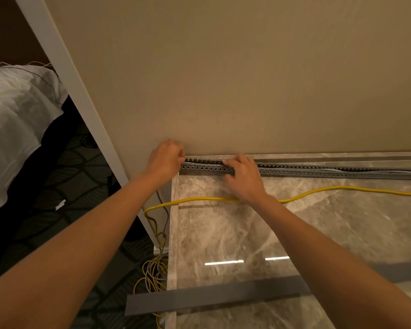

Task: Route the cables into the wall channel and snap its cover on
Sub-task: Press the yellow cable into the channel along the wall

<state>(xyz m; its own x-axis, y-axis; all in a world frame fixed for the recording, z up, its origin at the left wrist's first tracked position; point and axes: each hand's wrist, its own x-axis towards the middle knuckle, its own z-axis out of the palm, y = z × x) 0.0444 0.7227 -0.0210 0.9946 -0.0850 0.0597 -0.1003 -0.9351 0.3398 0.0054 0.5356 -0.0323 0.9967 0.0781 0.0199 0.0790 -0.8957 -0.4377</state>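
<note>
View from above of a marble counter [306, 233] that meets a beige wall [247, 79]. A grey slotted channel [318, 173] runs along the counter's back edge against the wall, uncovered, with dark cables [294, 166] lying inside it. The left hand [165, 160] is at the channel's left end, by the back left corner, fingers curled together; whether it pinches anything cannot be told. The right hand [244, 181] is just beside it, fingers bent over the channel's front wall and thumb pressed beneath, gripping it. A yellow cable [342, 189] lies loose across the counter in front of the channel and passes under the right wrist. It drops over the left edge into a tangle of yellow and grey wires [154, 271]. The flat grey cover [211, 298] lies along the front edge, well apart from the channel, its left end overhanging. Off the left side are a white door frame [81, 103], dark patterned carpet [64, 167] and a bed with white bedding [12, 110].
</note>
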